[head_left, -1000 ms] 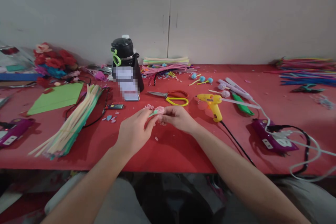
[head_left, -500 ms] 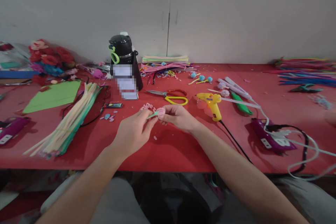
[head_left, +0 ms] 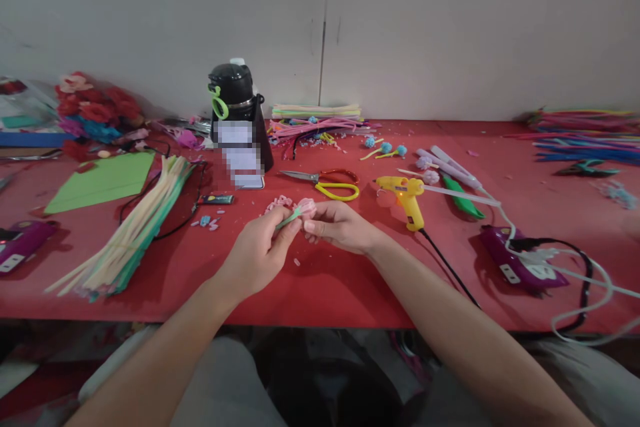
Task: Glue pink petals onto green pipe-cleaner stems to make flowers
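Observation:
A small pink pipe-cleaner flower (head_left: 306, 207) on a green stem (head_left: 290, 217) is held over the red table. My left hand (head_left: 263, 240) pinches the stem between thumb and fingers. At the flower's right edge, the closed fingers of my right hand (head_left: 345, 225) grip the pink head, partly hiding its lower side. Just behind my left hand lies a heap of pink bits (head_left: 279, 203). Scissors (head_left: 320, 183) with yellow and orange handles rest beyond both hands. To the right is a yellow hot glue gun (head_left: 407, 199).
A bundle of cream and green pipe cleaners (head_left: 133, 230) lies left, beside a green sheet (head_left: 103, 180). The black bottle (head_left: 231, 90) stands behind a phone (head_left: 250, 180). Purple power strips (head_left: 517, 263) and cords occupy the right side. Small blue flowers (head_left: 385, 148) lie farther back.
The pink flower has tilted upward, and more of its head shows. My right thumb has shifted lower, below the flower. The view has moved slightly.

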The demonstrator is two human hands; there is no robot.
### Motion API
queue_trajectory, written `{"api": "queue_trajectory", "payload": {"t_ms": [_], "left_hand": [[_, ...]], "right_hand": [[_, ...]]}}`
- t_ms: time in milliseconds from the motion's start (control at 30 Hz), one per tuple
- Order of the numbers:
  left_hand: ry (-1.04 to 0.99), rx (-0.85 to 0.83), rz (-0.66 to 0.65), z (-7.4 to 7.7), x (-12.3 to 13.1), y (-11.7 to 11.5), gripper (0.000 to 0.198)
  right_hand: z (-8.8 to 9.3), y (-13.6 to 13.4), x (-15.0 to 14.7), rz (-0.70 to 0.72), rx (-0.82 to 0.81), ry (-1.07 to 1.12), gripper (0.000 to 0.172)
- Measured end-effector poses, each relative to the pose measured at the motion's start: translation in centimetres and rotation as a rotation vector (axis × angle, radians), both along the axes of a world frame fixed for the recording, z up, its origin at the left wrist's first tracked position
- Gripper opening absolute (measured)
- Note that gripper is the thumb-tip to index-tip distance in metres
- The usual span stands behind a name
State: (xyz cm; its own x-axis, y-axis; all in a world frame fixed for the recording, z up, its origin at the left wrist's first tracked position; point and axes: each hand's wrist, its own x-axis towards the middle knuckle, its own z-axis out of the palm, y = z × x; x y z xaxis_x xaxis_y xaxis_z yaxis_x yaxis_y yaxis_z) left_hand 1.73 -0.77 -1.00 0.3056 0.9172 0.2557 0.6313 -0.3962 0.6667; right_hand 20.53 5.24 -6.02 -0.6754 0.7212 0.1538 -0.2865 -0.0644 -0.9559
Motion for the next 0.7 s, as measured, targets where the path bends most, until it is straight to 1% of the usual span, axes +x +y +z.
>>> {"api": "queue_trajectory", "payload": {"t_ms": [200, 300, 400, 533, 600, 633, 700], "left_hand": [[-0.032, 0.018, -0.032, -0.1, 0.2, 0.1, 0.025], [-0.027, 0.023, -0.026, 0.0, 0.2, 0.1, 0.026], [0.088, 0.035, 0.033, 0.2, -0.2, 0.0, 0.026], [0.325, 0.087, 0.122, 0.6, -1.0, -0.1, 0.027], [0.392, 0.14, 0.163, 0.6, -1.3, 0.1, 0.027], [0.411, 0.166, 0.178, 0.6, -1.4, 0.1, 0.027], [0.439, 0.203, 0.195, 0.4, -1.6, 0.3, 0.026]], "right_hand": [[0.3, -0.3, 0.1, 0.038, 0.031, 0.017, 0.03], [0.6, -0.4, 0.1, 0.009, 0.054, -0.015, 0.029], [0.9, -0.2, 0.4, -0.074, 0.062, -0.114, 0.03], [1.0, 0.7, 1.4, -0.266, 0.062, -0.244, 0.033], [1.0, 1.2, 2.0, -0.346, 0.084, -0.275, 0.035], [1.1, 1.3, 2.3, -0.361, 0.098, -0.275, 0.034], [1.4, 1.2, 2.7, -0.347, 0.129, -0.243, 0.031]]}}
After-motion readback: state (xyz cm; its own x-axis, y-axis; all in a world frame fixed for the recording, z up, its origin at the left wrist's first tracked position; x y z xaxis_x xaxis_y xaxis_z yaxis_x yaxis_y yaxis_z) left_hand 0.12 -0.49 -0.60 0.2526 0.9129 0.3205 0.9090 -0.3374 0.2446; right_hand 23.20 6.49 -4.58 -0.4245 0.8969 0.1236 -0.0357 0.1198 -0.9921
